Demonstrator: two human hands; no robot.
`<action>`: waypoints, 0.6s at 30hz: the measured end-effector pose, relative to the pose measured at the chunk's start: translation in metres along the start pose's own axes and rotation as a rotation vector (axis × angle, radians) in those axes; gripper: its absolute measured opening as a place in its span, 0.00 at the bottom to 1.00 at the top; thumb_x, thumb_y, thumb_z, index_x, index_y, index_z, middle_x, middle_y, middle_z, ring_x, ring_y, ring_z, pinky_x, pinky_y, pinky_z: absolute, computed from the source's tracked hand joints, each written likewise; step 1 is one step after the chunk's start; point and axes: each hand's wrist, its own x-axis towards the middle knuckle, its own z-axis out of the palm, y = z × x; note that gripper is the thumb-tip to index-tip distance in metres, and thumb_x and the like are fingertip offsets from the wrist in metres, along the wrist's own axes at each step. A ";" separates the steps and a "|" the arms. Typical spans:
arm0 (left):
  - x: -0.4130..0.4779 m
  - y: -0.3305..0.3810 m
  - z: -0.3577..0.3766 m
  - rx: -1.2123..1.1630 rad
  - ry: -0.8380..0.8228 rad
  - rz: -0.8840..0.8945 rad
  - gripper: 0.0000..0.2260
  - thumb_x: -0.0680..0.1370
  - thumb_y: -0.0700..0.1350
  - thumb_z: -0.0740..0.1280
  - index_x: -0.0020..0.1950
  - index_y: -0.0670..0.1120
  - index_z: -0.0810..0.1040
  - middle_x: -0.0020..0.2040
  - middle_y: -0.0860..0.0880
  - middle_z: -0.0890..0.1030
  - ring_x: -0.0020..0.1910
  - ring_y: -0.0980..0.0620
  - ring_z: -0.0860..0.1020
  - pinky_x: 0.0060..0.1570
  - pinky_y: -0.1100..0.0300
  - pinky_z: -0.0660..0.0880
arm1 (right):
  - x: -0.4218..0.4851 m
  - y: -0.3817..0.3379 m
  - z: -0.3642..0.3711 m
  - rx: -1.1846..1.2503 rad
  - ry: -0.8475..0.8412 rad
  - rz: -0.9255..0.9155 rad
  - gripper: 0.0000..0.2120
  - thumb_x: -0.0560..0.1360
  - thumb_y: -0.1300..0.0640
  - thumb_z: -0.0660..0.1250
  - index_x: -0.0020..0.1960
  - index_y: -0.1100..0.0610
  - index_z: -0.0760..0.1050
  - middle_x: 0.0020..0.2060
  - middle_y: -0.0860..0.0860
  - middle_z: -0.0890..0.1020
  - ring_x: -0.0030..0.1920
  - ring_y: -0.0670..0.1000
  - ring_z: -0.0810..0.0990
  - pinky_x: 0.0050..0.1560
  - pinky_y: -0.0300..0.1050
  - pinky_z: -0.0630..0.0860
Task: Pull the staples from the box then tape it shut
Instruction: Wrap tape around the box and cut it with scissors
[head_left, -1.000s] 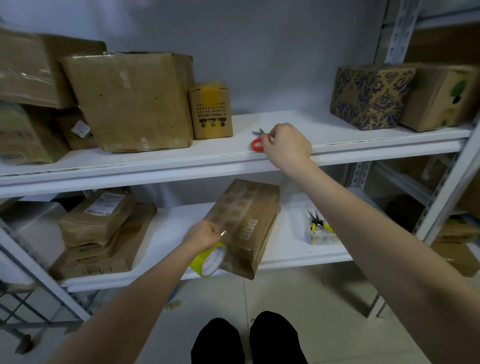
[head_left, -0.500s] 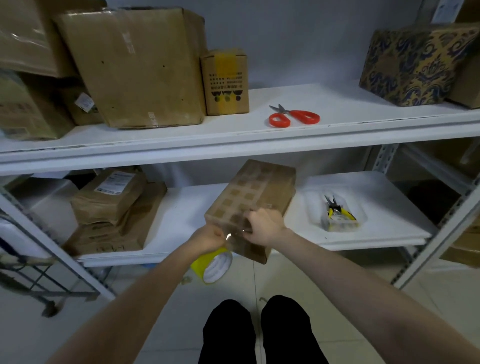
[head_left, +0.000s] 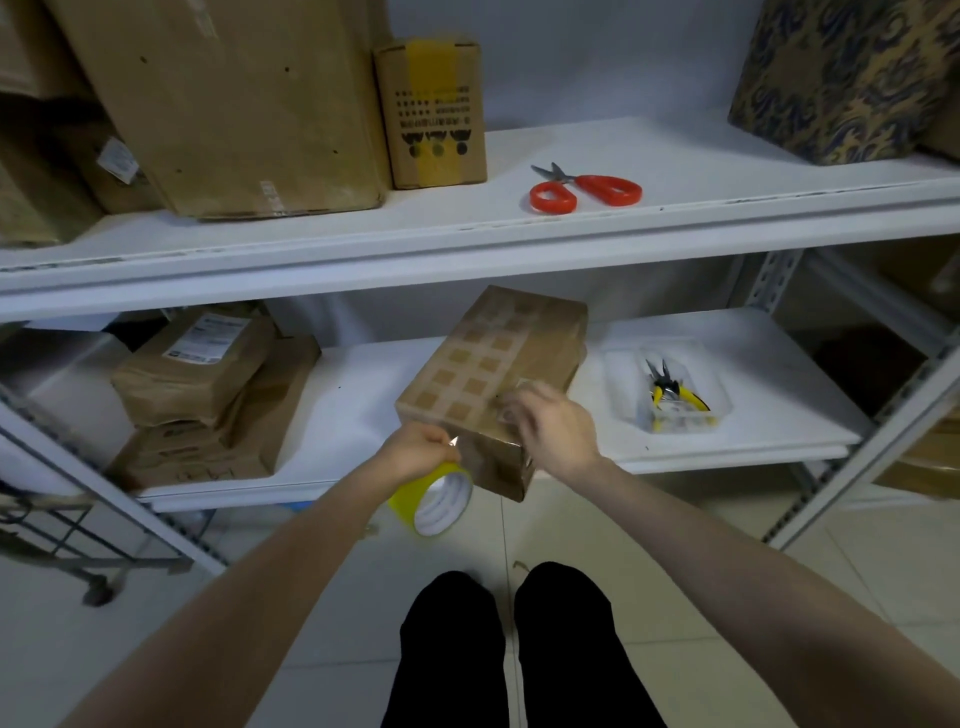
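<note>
A brown cardboard box (head_left: 488, 358) with a printed square pattern lies tilted on the lower shelf, its near corner hanging over the shelf edge. My left hand (head_left: 415, 457) grips a yellow-cored roll of tape (head_left: 434, 501) just below that corner. My right hand (head_left: 556, 431) is blurred, with its fingers curled over the box's near top edge. It seems to pinch the end of a clear tape strip that runs up the box's front face from the roll.
Red-handled scissors (head_left: 584, 188) lie on the upper shelf (head_left: 519, 234), beside cardboard boxes (head_left: 431, 109). A clear tray with yellow-handled pliers (head_left: 670, 397) sits right of the box on the lower shelf (head_left: 727, 452). Stacked brown parcels (head_left: 202, 389) lie to the left. My legs (head_left: 509, 649) stand below.
My right hand left the scissors on the upper shelf, came down to the roll, then moved up onto the box's top edge. The camera tilted down and closer.
</note>
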 end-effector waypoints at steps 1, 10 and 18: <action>0.000 0.000 0.001 -0.029 0.011 -0.015 0.08 0.73 0.42 0.70 0.33 0.48 0.77 0.34 0.50 0.76 0.42 0.52 0.74 0.48 0.57 0.73 | -0.002 0.012 -0.002 0.076 0.025 0.176 0.11 0.75 0.61 0.62 0.56 0.55 0.76 0.54 0.53 0.77 0.52 0.56 0.78 0.45 0.49 0.78; 0.007 0.001 -0.005 -0.067 0.443 -0.058 0.06 0.75 0.43 0.65 0.39 0.47 0.80 0.47 0.44 0.82 0.51 0.42 0.78 0.51 0.57 0.72 | 0.017 0.026 0.007 0.821 -0.277 1.010 0.06 0.78 0.59 0.56 0.53 0.58 0.68 0.44 0.55 0.75 0.47 0.56 0.76 0.45 0.47 0.71; 0.025 -0.003 -0.006 0.171 0.306 -0.031 0.09 0.75 0.40 0.62 0.41 0.38 0.80 0.45 0.38 0.81 0.44 0.43 0.76 0.44 0.56 0.71 | -0.003 0.020 0.029 1.234 -0.524 1.355 0.18 0.78 0.43 0.55 0.38 0.55 0.69 0.31 0.53 0.74 0.36 0.54 0.73 0.44 0.47 0.72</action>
